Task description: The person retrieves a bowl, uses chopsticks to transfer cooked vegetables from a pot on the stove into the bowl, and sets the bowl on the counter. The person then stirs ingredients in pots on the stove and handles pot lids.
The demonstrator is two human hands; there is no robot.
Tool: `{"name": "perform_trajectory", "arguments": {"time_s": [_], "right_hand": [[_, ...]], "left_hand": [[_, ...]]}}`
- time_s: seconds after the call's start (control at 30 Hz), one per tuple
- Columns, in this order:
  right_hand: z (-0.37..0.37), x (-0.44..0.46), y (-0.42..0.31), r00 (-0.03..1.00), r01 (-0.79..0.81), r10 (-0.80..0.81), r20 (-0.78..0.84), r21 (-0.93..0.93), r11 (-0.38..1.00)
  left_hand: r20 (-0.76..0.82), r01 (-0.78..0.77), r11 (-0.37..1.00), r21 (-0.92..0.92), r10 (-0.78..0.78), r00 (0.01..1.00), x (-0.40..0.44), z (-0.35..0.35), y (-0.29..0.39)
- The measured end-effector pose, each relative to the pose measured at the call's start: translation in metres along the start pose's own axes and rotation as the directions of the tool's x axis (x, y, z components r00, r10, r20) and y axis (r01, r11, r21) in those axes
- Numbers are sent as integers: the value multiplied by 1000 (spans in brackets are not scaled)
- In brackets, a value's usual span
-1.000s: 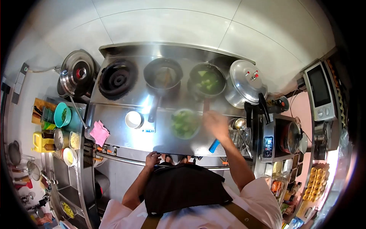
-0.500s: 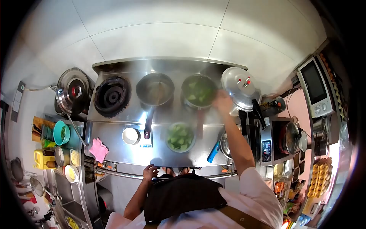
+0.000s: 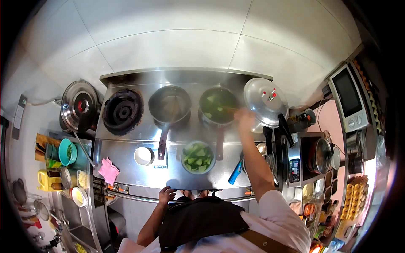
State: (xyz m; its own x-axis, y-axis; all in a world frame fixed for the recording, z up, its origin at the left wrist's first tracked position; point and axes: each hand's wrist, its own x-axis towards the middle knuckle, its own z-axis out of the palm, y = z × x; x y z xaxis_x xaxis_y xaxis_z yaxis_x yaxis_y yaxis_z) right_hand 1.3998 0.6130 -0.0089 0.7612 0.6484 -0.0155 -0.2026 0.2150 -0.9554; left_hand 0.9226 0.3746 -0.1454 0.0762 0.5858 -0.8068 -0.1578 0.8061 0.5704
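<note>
My right hand is closed at the right rim of a pan holding green pieces in liquid. A thin brownish tool, too blurred to name, runs from its fingers into that pan. Below the pan, a bowl of cut green vegetables stands on the steel counter. My left hand is by the counter's front edge, fingers partly curled and apart, with nothing in it. Another pan sits to the left with its handle toward me.
A pressure cooker stands right of the pans. An empty burner is at the left. A white cup, a pink cloth and a blue handle lie along the front counter. A microwave is far right.
My right hand has gone from above the front counter up to the right pan's rim. My left hand has stayed near the front edge. The view has shifted, so the stove appears lower.
</note>
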Motion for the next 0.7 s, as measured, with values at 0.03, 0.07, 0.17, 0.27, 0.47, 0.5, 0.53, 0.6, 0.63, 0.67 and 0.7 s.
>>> {"name": "perform_trajectory", "arguments": {"time_s": [0.03, 0.07, 0.17, 0.27, 0.47, 0.5, 0.53, 0.6, 0.63, 0.67, 0.7], "right_hand": [[10, -12, -20, 1000, -9, 10, -12, 13, 1000], [15, -18, -33, 1000, -17, 17, -23, 27, 999], [15, -12, -22, 976, -142, 136, 171, 22, 990], [26, -15, -9, 924, -261, 302, 235, -191, 946], [45, -15, 36, 964, -247, 255, 73, -103, 964], [48, -14, 37, 966, -253, 255, 34, -58, 966], [47, -12, 37, 968, -249, 249, 31, 3, 969], [40, -12, 34, 970, -244, 242, 28, 123, 962], [36, -12, 32, 971, -240, 240, 22, 161, 957], [31, -11, 29, 973, -230, 230, 17, 156, 961], [26, -12, 22, 976, -218, 219, 10, 151, 964]], "left_hand": [[-1, 3, 1000, 9, -3, 1000, -2, 0, 2], [-2, 4, 1000, 17, -4, 1000, -4, 3, 7], [1, -15, 1000, 12, 15, 1000, -5, 6, 16], [-7, -22, 1000, -16, 21, 1000, -7, 5, 16], [-32, -24, 999, -47, 23, 999, -8, 3, 10], [-1, -16, 1000, 8, 16, 1000, -5, -1, 9], [-5, -20, 1000, 11, 20, 1000, -3, -3, 6], [-19, -24, 1000, 14, 24, 1000, -2, -7, 2], [-11, -18, 999, 42, 19, 1000, -4, -8, 1], [-7, -15, 999, 40, 15, 1000, -5, -8, 0], [0, -12, 999, 39, 12, 1000, -5, -8, -2]]}}
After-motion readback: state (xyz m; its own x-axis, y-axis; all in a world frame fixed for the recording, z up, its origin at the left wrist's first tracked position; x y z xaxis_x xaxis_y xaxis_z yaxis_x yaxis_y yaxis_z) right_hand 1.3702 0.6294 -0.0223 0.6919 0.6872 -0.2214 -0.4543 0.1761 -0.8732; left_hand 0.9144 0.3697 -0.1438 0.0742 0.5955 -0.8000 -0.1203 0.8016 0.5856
